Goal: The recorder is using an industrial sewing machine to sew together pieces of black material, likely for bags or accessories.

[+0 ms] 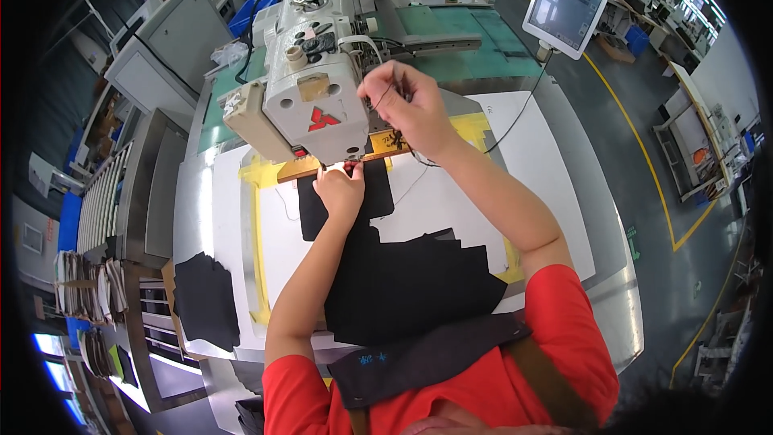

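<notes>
A white industrial sewing machine head with a red emblem stands over a yellow-taped white board. My left hand has its fingers closed at the needle area under the head, above a black fabric piece; what they grip is hidden. My right hand is raised beside the head's right side, fingers closed around something thin and dark, too unclear to name. A dark cord runs below it. A larger pile of black cut pieces lies between my forearms.
Another black stack lies at the left of the metal table. A screen stands on a post at back right. A green machine bed is behind. Bundled sheets sit on a left-side rack. A wheeled cart stands right.
</notes>
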Demonstrator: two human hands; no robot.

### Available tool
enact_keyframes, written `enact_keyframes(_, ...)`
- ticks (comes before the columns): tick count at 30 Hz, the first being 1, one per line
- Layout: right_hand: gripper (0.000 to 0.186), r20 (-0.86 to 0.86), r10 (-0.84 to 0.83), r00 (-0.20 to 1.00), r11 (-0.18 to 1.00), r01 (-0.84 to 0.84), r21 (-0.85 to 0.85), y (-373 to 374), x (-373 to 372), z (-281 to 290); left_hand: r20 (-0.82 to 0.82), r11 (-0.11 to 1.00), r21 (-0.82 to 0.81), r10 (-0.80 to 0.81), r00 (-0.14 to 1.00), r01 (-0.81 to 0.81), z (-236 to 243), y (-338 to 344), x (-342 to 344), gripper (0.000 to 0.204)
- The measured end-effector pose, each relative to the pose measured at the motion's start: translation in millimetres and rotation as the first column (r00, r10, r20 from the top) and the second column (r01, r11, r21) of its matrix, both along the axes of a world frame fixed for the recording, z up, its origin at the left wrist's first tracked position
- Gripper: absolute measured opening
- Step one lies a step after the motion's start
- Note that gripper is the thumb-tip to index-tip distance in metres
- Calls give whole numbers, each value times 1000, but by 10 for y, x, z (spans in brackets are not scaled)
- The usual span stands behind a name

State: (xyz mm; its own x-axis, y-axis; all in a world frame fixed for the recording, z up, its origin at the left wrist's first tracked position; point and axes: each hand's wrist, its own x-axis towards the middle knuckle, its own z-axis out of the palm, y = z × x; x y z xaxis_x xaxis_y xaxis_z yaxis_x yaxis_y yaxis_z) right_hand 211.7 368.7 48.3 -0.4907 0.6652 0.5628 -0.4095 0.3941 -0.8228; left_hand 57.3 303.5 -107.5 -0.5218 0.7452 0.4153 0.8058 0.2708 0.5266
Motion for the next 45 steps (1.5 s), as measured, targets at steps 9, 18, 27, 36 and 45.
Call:
enact_keyframes(9,29,277,-167,946,961,219,-169,-56,436,-660,410,936,-79,-282,867,342,82,-106,-329,14)
enact_keyframes(18,35,823,192,534,974,0,-227,-469,427,-949,133,955,61,-296,946,290,172,-375,-213,28)
enact_keyframes(27,29,569,459,682,862,-187,-471,-307,533,-955,-301,965,-142,-254,919,220,237,-431,157,59)
enact_keyframes(36,29,835,69,546,989,71,-129,-189,632,-786,-279,938,-225,-321,905,264,246,-397,132,42)
enact_keyframes(45,28,831,-294,473,941,-12,339,-139,612,-1106,-238,911,-238,-390,889,336,405,-507,350,58)
